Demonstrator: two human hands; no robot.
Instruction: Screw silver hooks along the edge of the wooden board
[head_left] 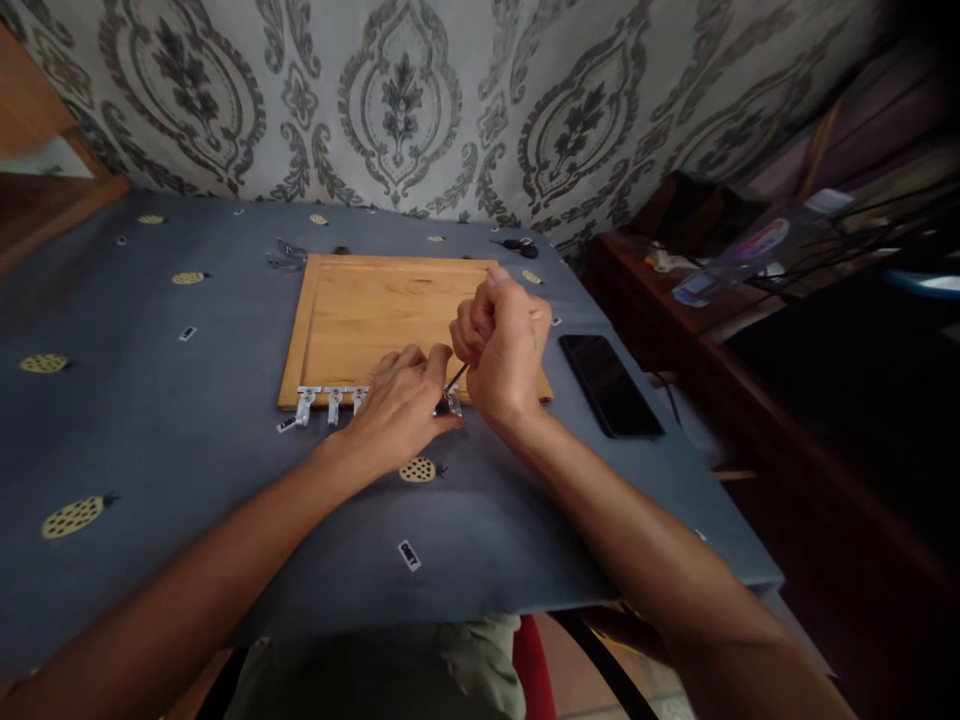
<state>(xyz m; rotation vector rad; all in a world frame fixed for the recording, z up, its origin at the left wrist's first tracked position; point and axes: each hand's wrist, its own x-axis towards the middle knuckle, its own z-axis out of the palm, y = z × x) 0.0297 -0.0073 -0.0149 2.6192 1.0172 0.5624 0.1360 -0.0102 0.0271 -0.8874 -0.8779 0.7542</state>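
Note:
A flat wooden panel with a raised frame lies on the cloth-covered table. Along its near edge sits a row of metal hinges, part of it hidden by my left hand. My left hand rests over that edge, thumb and forefinger on either side of the rightmost hinge. My right hand is closed in a fist above the panel's right side, around a screwdriver whose handle is hidden. The thin dark shaft of the screwdriver slants down to this same hinge.
A black phone lies right of the panel. Pliers are at its far left corner, and keys lie beyond its far right one. A plastic bottle and cables occupy the dark furniture at right. A patterned curtain hangs behind the table.

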